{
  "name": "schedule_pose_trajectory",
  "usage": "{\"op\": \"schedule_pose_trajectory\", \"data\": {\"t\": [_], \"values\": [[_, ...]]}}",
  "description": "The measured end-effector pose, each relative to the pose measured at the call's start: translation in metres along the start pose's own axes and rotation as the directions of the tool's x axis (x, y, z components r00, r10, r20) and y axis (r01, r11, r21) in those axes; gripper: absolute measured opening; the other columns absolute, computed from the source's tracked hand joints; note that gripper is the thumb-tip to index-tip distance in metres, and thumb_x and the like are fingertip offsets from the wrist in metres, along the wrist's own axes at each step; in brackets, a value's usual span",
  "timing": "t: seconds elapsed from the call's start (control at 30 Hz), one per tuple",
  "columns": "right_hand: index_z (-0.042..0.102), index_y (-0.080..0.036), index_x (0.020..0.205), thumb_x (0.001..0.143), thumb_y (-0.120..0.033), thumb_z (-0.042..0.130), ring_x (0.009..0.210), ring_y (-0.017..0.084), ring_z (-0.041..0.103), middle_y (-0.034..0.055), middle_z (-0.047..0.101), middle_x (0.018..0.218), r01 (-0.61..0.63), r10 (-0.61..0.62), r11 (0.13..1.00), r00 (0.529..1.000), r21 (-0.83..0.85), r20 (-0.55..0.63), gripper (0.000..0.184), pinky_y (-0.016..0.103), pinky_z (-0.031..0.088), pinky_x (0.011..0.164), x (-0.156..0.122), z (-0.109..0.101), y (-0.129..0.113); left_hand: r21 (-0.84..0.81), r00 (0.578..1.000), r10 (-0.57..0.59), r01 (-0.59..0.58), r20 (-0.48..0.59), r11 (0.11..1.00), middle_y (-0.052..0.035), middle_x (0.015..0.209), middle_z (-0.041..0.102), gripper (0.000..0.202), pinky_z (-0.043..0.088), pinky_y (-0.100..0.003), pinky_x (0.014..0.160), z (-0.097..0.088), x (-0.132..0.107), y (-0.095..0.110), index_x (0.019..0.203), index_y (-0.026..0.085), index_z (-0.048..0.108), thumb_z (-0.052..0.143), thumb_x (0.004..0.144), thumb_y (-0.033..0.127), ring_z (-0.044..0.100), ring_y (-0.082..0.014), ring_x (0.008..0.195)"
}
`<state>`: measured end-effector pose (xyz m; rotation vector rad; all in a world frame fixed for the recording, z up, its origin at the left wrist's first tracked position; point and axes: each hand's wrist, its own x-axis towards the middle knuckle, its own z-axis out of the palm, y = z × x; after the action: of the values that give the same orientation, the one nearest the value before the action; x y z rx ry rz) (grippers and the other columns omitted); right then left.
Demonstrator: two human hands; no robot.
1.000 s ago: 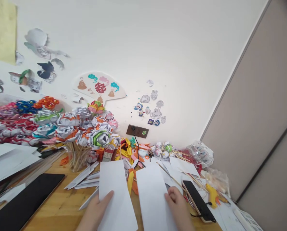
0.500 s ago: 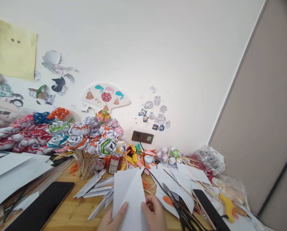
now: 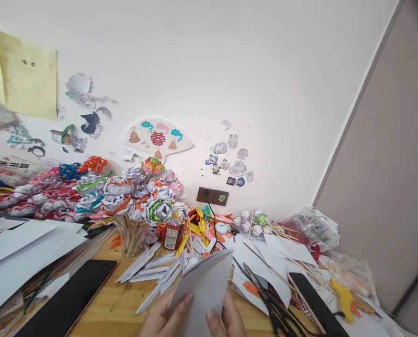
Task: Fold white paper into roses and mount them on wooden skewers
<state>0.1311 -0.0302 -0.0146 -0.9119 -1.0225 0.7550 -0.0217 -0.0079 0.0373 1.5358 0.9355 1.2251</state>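
Note:
A folded sheet of white paper (image 3: 205, 288) is held up at the bottom centre, its slanted top edge rising to the right. My left hand (image 3: 168, 311) grips its left side, thumb on the near face and fingers behind. On the lower right side my right hand (image 3: 226, 316) pinches it, thumb in front. Narrow folded white paper strips (image 3: 156, 271) lie just beyond on the wooden table (image 3: 124, 304). Black-handled scissors (image 3: 272, 304) rest to the right of my right hand.
Folded paper flowers (image 3: 138, 192) on sticks stand in a clear cup (image 3: 133, 241). A black tablet (image 3: 68, 299) and white sheets (image 3: 29, 248) lie left. At right are a phone (image 3: 316, 302), a yellow glue gun (image 3: 344, 297) and plastic bags (image 3: 314, 227). A socket (image 3: 212, 196) is on the wall.
The paper, earlier with its creased face toward me, now shows a plain face and a slanted top edge. Both hands still hold it. The view has shifted slightly.

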Motion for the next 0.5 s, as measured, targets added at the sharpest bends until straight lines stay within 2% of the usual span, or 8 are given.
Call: {"op": "schedule_pose_trajectory", "data": {"t": [0.13, 0.2, 0.23, 0.27, 0.3, 0.33, 0.43, 0.5], "values": [[0.042, -0.025, 0.129, 0.079, -0.040, 0.064, 0.110, 0.025, 0.055, 0.0115, 0.055, 0.126, 0.394, -0.419, 0.849, 0.908, -0.353, 0.003, 0.056, 0.039, 0.046, 0.091, 0.027, -0.029, -0.054, 0.398, 0.887, 0.377, -0.457, 0.265, 0.795, -0.0015, 0.077, 0.073, 0.020, 0.052, -0.022, 0.064, -0.014, 0.007, 0.022, 0.083, 0.025, 0.070, 0.051, 0.085, 0.030, 0.067, -0.0178, 0.069], [0.051, -0.026, 0.122, 0.075, -0.031, 0.068, 0.107, 0.025, 0.057, 0.0097, 0.060, 0.120, 0.579, -0.502, 0.659, 0.814, -0.481, 0.292, 0.050, 0.036, 0.046, 0.090, 0.040, -0.038, -0.085, 0.500, 0.820, 0.454, -0.572, 0.348, 0.650, -0.0005, 0.073, 0.072, 0.020, 0.050, -0.019, 0.057, -0.017, 0.008, 0.027, 0.083, 0.027, 0.069, 0.050, 0.084, 0.022, 0.066, -0.0162, 0.062], [0.058, -0.027, 0.115, 0.076, -0.027, 0.067, 0.099, 0.024, 0.061, 0.0064, 0.067, 0.109, 0.696, -0.473, 0.563, 0.713, -0.445, 0.518, 0.040, 0.034, 0.047, 0.087, 0.044, -0.040, -0.097, 0.540, 0.802, 0.472, -0.597, 0.367, 0.594, -0.0002, 0.069, 0.071, 0.022, 0.048, -0.019, 0.054, -0.017, 0.009, 0.027, 0.080, 0.027, 0.070, 0.050, 0.084, 0.020, 0.065, -0.0160, 0.058], [0.063, -0.027, 0.107, 0.079, -0.024, 0.062, 0.087, 0.021, 0.064, 0.0040, 0.071, 0.096, 0.767, -0.443, 0.521, 0.617, -0.374, 0.650, 0.029, 0.032, 0.048, 0.080, 0.047, -0.041, -0.105, 0.573, 0.796, 0.476, -0.602, 0.375, 0.556, -0.0001, 0.066, 0.071, 0.022, 0.047, -0.019, 0.052, -0.017, 0.010, 0.027, 0.076, 0.027, 0.070, 0.050, 0.083, 0.019, 0.064, -0.0160, 0.055], [0.066, -0.026, 0.099, 0.082, -0.024, 0.058, 0.078, 0.020, 0.065, 0.0031, 0.072, 0.086, 0.773, -0.407, 0.525, 0.595, -0.356, 0.693, 0.019, 0.029, 0.049, 0.073, 0.049, -0.041, -0.109, 0.602, 0.808, 0.457, -0.585, 0.372, 0.544, -0.0001, 0.063, 0.070, 0.022, 0.046, -0.019, 0.051, -0.018, 0.012, 0.026, 0.072, 0.027, 0.070, 0.052, 0.082, 0.020, 0.064, -0.0165, 0.054], [0.069, -0.025, 0.091, 0.085, -0.026, 0.054, 0.070, 0.019, 0.064, 0.0027, 0.072, 0.077, 0.735, -0.362, 0.554, 0.635, -0.390, 0.683, 0.017, 0.028, 0.049, 0.067, 0.049, -0.041, -0.109, 0.628, 0.837, 0.416, -0.543, 0.354, 0.558, -0.0005, 0.064, 0.071, 0.019, 0.046, -0.020, 0.051, -0.019, 0.014, 0.025, 0.071, 0.028, 0.070, 0.055, 0.080, 0.022, 0.065, -0.0177, 0.055], [0.071, -0.022, 0.073, 0.087, -0.037, 0.050, 0.064, 0.019, 0.061, 0.0038, 0.068, 0.067, 0.417, -0.224, 0.732, 0.894, -0.538, 0.388, 0.029, 0.027, 0.047, 0.060, 0.049, -0.049, -0.093, 0.639, 0.954, 0.221, -0.299, 0.201, 0.709, -0.0026, 0.080, 0.076, 0.013, 0.050, -0.025, 0.064, -0.029, 0.026, 0.027, 0.080, 0.028, 0.073, 0.066, 0.073, 0.037, 0.069, -0.0241, 0.074], [0.071, -0.020, 0.071, 0.080, -0.048, 0.057, 0.066, 0.022, 0.061, 0.0049, 0.068, 0.068, 0.196, -0.117, 0.859, 0.975, -0.472, 0.192, 0.032, 0.029, 0.049, 0.062, 0.049, -0.058, -0.077, 0.549, 0.989, 0.112, -0.149, 0.100, 0.823, -0.0032, 0.089, 0.076, 0.022, 0.050, -0.028, 0.074, -0.036, 0.036, 0.028, 0.083, 0.027, 0.073, 0.069, 0.068, 0.042, 0.068, -0.0268, 0.085]]}}
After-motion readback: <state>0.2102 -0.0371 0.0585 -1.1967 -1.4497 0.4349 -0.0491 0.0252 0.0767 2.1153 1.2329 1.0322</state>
